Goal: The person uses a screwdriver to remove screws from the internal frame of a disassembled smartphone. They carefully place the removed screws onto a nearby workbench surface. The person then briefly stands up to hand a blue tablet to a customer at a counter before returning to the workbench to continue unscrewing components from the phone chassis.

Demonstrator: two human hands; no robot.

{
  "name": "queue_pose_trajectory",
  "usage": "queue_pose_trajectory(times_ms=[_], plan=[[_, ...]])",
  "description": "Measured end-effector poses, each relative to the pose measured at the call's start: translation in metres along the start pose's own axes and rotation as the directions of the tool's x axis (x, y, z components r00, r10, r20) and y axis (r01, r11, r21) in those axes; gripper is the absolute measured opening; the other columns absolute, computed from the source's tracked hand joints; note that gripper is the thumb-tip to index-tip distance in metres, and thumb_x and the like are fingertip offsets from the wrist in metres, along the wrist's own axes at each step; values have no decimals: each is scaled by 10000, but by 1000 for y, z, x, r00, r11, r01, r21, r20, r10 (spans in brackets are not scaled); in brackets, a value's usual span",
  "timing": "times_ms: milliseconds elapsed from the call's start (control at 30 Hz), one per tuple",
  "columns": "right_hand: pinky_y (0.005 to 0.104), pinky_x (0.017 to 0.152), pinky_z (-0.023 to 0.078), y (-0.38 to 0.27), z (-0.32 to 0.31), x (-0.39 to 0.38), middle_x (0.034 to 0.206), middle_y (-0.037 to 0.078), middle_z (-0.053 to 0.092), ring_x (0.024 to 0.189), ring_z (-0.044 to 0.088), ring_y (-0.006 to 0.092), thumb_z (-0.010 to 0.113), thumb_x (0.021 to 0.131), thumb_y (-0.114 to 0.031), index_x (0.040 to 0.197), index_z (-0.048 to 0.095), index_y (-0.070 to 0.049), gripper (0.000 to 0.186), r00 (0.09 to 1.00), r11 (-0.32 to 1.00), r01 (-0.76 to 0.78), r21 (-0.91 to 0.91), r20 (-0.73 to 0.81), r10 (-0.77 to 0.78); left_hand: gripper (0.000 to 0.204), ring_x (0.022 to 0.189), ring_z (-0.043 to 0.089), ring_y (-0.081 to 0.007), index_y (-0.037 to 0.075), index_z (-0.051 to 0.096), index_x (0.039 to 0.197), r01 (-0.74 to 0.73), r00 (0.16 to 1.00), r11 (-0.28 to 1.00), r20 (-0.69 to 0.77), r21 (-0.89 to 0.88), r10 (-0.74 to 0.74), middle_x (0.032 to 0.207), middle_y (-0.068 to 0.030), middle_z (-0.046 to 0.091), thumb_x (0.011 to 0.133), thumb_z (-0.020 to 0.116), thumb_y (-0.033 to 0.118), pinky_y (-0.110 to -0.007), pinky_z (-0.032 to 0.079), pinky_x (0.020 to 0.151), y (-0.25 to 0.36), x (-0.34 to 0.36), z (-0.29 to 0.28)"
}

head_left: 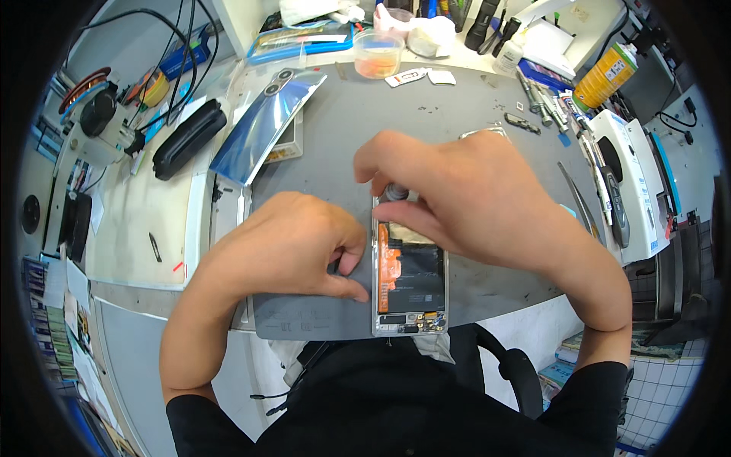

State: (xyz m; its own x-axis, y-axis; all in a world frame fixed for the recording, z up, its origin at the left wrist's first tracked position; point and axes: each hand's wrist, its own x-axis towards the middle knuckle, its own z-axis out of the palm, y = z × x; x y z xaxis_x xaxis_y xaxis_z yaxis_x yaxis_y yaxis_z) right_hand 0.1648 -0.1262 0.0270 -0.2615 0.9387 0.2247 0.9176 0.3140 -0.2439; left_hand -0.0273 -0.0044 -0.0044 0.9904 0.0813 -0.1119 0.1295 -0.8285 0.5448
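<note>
I work from one feed, the left fisheye on the wearer's head. View upright, facing steeply down and slightly forward: black shirt [381,404] along the lower edge, grey surface [327,129] across the middle, its far side toward the top. Range close; left hand [297,240] and right hand [464,194] loom large near centre. Straight edges bow toward a dark rim.

Two hands [297,244] are at one open phone [411,278]. Left of the phone there is one shiny blue panel [266,126]; right of it, one yellow can [607,76]; beyond it, one clear tub [392,57].
</note>
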Motion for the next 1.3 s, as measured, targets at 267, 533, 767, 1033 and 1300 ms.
queue_pose_trajectory(times_ms=[267,533,767,1033,1300], plan=[[229,686,566,82,-25,-8,981,54,759,865,728,111,728,910,-79,1231,566,-60,361,857,963,-177,204,-448,252,467,570,582,-284,131,542,615,-7,989,992,-147,129,26,580,-24,570,717,830,484,-386,409,503,2,8,17],[304,692,574,131,7,-9,898,83,758,756,724,167,762,878,-135,1155,579,-87,335,847,943,-221,248,-430,312,410,486,496,-200,106,554,634,-8,990,1000,-140,15,10,527,-3,475,732,862,359,-312,349,472,-3,8,13],[241,708,572,129,11,-6,979,89,760,866,741,124,730,911,-74,1202,563,-55,336,868,943,-223,247,-391,307,256,567,589,-162,78,624,792,39,967,995,-249,-89,-60,650,-29,604,791,817,246,-277,455,547,1,11,-3],[263,749,586,134,3,-9,998,106,760,906,744,138,708,924,-52,1200,560,-29,314,844,933,-242,265,-417,338,128,776,696,-259,141,758,943,30,790,806,-508,592,344,865,-60,714,842,725,213,-390,541,678,-19,117,-28],[238,718,578,145,-1,-22,978,78,761,875,745,129,712,924,-69,1209,571,-50,319,806,939,-251,236,-486,338,113,815,718,-240,161,791,882,153,910,673,-368,724,189,828,-48,744,802,721,201,-389,563,687,-36,178,-29]])
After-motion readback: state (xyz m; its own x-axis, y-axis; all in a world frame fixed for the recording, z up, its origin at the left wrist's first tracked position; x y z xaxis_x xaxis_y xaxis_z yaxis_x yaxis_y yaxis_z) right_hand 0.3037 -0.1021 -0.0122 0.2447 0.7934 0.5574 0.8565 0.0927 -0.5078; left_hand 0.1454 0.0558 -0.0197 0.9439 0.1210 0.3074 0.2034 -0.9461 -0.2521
